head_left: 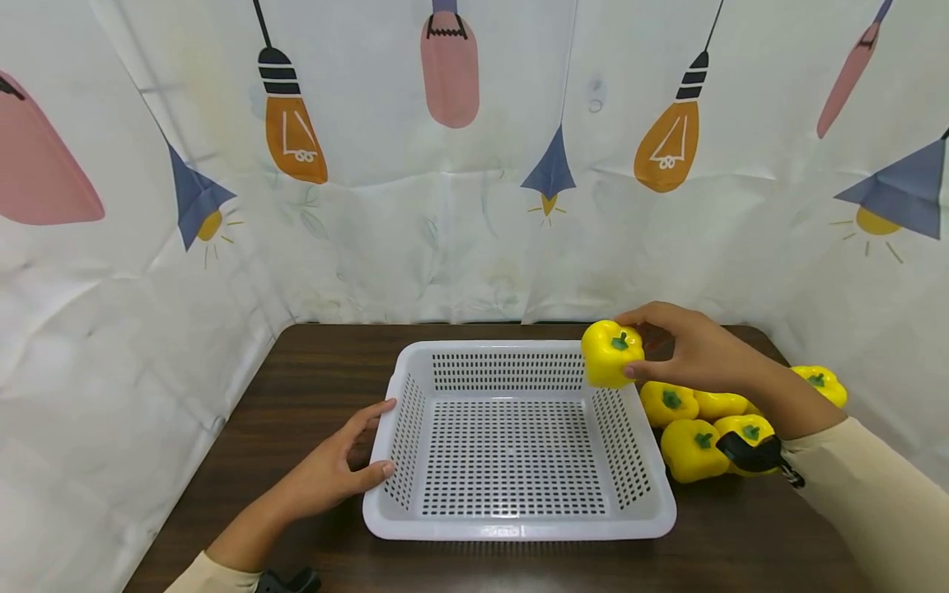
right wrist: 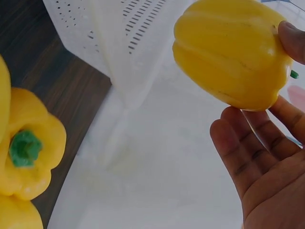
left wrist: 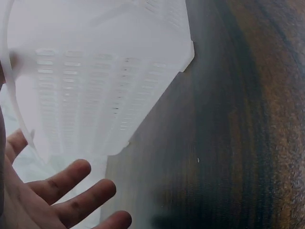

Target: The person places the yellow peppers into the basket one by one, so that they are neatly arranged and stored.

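Right hand (head_left: 693, 350) pinches a yellow bell pepper (head_left: 611, 354) over the far right corner of the white perforated plastic basket (head_left: 519, 527) on the dark wooden worktop (head_left: 311, 362). Left hand (head_left: 334, 469), fingers relaxed, steadies the basket's left rim. That fingertip hold looks shallow; the smooth pepper could slip outside the rim.

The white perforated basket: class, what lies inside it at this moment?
Nothing lies inside the white perforated basket; its slotted floor shows bare. The right hand holds a yellow bell pepper above its far right corner. The left hand touches its left rim. No part of the floor is covered.
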Demonstrator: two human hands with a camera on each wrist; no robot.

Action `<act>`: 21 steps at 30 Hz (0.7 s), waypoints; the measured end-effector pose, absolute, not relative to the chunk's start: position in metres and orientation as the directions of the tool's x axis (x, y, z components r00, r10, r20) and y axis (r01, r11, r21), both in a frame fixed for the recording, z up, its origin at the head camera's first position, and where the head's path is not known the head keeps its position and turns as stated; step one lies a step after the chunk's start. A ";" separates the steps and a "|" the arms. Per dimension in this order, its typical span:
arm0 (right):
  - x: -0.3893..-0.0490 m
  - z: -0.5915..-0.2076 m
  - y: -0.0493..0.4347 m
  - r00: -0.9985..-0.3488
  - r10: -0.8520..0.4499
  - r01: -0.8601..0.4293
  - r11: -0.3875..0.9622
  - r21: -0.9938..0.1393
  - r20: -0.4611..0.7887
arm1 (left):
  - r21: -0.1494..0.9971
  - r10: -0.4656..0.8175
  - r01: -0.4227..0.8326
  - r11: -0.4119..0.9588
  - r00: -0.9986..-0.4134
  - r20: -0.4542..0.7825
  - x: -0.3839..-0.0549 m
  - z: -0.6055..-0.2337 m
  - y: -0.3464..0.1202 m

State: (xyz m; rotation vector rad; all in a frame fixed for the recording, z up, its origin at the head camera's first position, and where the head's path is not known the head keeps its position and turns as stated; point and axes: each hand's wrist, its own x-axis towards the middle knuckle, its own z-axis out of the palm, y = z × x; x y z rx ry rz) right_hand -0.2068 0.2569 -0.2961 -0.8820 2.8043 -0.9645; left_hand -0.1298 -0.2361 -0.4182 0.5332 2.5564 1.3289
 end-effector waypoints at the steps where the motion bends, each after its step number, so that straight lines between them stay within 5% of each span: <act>1: -0.208 -0.296 0.255 -0.836 -0.532 -0.499 0.642 -0.583 0.130 | 0.811 0.406 0.236 0.534 -0.914 -0.001 -0.130 -0.418 -0.236; 21: -0.220 -0.303 0.222 -0.800 -0.581 -0.550 0.613 -0.568 0.148 | 0.806 0.410 0.289 0.516 -0.910 0.064 -0.130 -0.421 -0.234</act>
